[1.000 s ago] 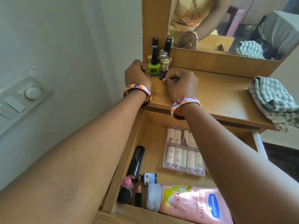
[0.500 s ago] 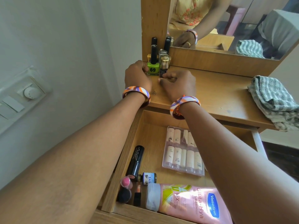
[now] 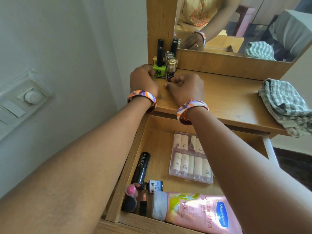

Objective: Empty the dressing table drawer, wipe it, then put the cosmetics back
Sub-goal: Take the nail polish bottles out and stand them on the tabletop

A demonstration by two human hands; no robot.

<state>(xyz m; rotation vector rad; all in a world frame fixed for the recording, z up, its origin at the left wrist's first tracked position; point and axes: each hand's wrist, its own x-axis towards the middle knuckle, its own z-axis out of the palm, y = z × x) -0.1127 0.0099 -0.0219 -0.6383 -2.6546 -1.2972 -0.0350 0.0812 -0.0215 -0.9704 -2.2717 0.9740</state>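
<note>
Several nail polish bottles stand in the tabletop's back left corner against the mirror frame. My left hand (image 3: 143, 80) grips the green nail polish bottle (image 3: 159, 72) from its left side. My right hand (image 3: 185, 87) has curled fingers and pinches the base of the gold-capped bottle (image 3: 170, 71) beside it. Below my wrists the drawer (image 3: 118, 188) stands pulled out. It holds a clear case of beige tubes (image 3: 189, 157), a black tube (image 3: 141, 167), a small dark bottle (image 3: 155, 186), a pink lipstick (image 3: 130, 190) and a pink Vaseline tube (image 3: 194, 211).
A grey striped cloth (image 3: 285, 105) lies bunched at the tabletop's right end. The mirror (image 3: 236, 22) rises behind the wooden tabletop (image 3: 228, 102). A white wall with a switch panel (image 3: 25, 98) runs close along the left side.
The gold-capped bottle slid back toward the mirror corner, next to the green one. My right hand followed it; my left hand stayed on the green bottle.
</note>
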